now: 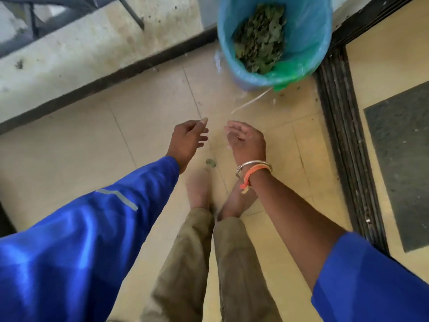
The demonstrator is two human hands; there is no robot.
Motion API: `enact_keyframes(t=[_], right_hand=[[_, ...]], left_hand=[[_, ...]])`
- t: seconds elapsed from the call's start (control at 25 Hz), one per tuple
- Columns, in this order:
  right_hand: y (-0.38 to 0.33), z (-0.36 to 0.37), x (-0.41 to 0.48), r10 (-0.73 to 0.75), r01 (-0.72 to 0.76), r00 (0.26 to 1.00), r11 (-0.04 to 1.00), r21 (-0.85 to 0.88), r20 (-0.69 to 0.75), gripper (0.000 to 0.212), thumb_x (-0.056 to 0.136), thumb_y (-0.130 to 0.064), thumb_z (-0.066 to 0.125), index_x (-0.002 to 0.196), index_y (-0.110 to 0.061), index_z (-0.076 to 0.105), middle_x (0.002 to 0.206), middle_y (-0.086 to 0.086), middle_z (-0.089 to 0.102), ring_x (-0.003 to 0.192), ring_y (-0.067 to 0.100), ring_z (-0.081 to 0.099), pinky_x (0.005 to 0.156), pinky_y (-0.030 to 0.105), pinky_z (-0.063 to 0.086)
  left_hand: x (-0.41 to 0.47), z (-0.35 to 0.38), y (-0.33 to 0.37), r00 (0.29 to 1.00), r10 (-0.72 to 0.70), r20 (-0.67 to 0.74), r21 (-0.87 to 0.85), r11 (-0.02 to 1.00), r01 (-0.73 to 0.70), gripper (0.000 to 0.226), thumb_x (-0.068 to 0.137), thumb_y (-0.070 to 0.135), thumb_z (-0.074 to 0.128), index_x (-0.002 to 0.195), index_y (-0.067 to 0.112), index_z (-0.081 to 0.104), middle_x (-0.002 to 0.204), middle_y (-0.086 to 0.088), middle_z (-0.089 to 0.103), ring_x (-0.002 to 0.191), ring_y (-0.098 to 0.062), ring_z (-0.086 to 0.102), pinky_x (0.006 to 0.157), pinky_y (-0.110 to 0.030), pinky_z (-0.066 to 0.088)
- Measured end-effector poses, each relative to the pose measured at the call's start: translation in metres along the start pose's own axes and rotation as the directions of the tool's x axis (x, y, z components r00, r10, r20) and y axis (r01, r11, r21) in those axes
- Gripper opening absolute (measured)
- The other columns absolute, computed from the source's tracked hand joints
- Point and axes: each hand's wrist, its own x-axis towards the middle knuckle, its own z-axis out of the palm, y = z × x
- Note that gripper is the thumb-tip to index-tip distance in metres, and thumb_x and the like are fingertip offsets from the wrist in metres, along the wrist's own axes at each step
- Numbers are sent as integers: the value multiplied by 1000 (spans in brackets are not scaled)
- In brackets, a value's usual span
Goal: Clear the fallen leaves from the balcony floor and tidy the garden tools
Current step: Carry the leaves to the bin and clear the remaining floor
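A bin lined with a blue plastic bag (308, 43) stands on the tiled balcony floor at the upper right, with a heap of dry green leaves (260, 38) inside it. My left hand (188, 141) and my right hand (246, 141) hang side by side above the floor, short of the bin, fingers loosely bent and nothing in either. One small green leaf (210, 162) lies on the tile between my wrists, just ahead of my bare feet. A thin pale strip (251, 102) lies on the floor in front of the bin. No garden tools are in view.
A low pale ledge with a dark base strip (104, 80) runs along the left. A dark sliding-door track (341, 126) borders the right, with a grey mat (401, 163) beyond it. Metal furniture legs (132, 12) stand at the top left.
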Motion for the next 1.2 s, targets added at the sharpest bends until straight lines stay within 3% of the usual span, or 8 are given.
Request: enact_keyframes(t=[0.04, 0.16, 0.36, 0.44, 0.64, 0.88, 1.08, 1.2], right_hand=[[20, 5, -1, 32, -30, 999, 995, -94, 22, 25, 86, -6, 63, 109, -12, 73, 101, 3, 75, 91, 11, 71, 91, 38, 57], [71, 21, 2, 96, -62, 993, 924, -378, 71, 28, 82, -8, 67, 109, -13, 73, 101, 6, 75, 91, 19, 72, 91, 30, 54], [152, 66, 27, 55, 25, 993, 773, -634, 106, 45, 78, -21, 76, 122, -15, 65, 116, 11, 68, 109, 28, 63, 92, 33, 50], [172, 86, 34, 15, 67, 993, 735, -675, 115, 39, 83, -17, 69, 122, -12, 63, 114, 11, 65, 111, 31, 59, 90, 36, 46], [195, 110, 36, -39, 108, 993, 683, -722, 112, 12, 87, -23, 53, 82, -14, 60, 83, 6, 60, 82, 31, 58, 82, 48, 48], [155, 89, 33, -53, 25, 998, 853, -522, -38, 17, 82, -4, 65, 94, -9, 75, 93, 10, 70, 86, 24, 66, 76, 28, 53], [-3, 35, 46, -414, 371, 853, 909, -188, -317, 23, 75, -8, 72, 98, -9, 75, 89, 8, 71, 72, 16, 68, 70, 19, 54], [-87, -8, 76, -430, 446, 778, 892, -78, -458, 29, 79, -7, 74, 107, -5, 73, 96, 10, 74, 73, 9, 67, 68, 10, 51]], left_hand=[[-31, 1, 29, 990, 115, 79, 42, 992, -118, 37, 96, 47, 58, 114, 17, 67, 101, 12, 68, 89, 0, 64, 83, -24, 57], [-30, -19, 58, 972, 133, 192, 139, 977, -161, 32, 97, 35, 60, 109, 6, 68, 107, -15, 70, 91, -25, 67, 89, -42, 55], [23, 15, -25, 970, 76, 229, 382, 910, -162, 36, 93, 24, 63, 126, 9, 61, 115, -8, 66, 101, -26, 64, 90, -32, 52], [39, 29, -38, 981, 112, 155, 370, 914, -163, 30, 88, 24, 62, 114, 10, 67, 109, -9, 70, 102, -27, 65, 93, -38, 52], [41, 47, -63, 994, 107, -28, 192, 976, -100, 22, 89, 20, 54, 86, 9, 73, 84, -8, 74, 84, -26, 69, 85, -42, 56], [4, 34, -22, 992, 91, 90, -141, 987, -77, 20, 91, 9, 57, 89, -1, 74, 91, -20, 74, 89, -29, 70, 93, -48, 56], [-66, 37, 134, 932, 362, 24, -524, 798, -297, 21, 95, 0, 53, 102, -6, 71, 99, -17, 74, 90, -18, 70, 85, -31, 57], [-82, 49, 231, 839, 530, 119, -560, 734, -384, 19, 97, 5, 54, 102, -4, 71, 98, -17, 73, 90, -20, 70, 82, -27, 56]])
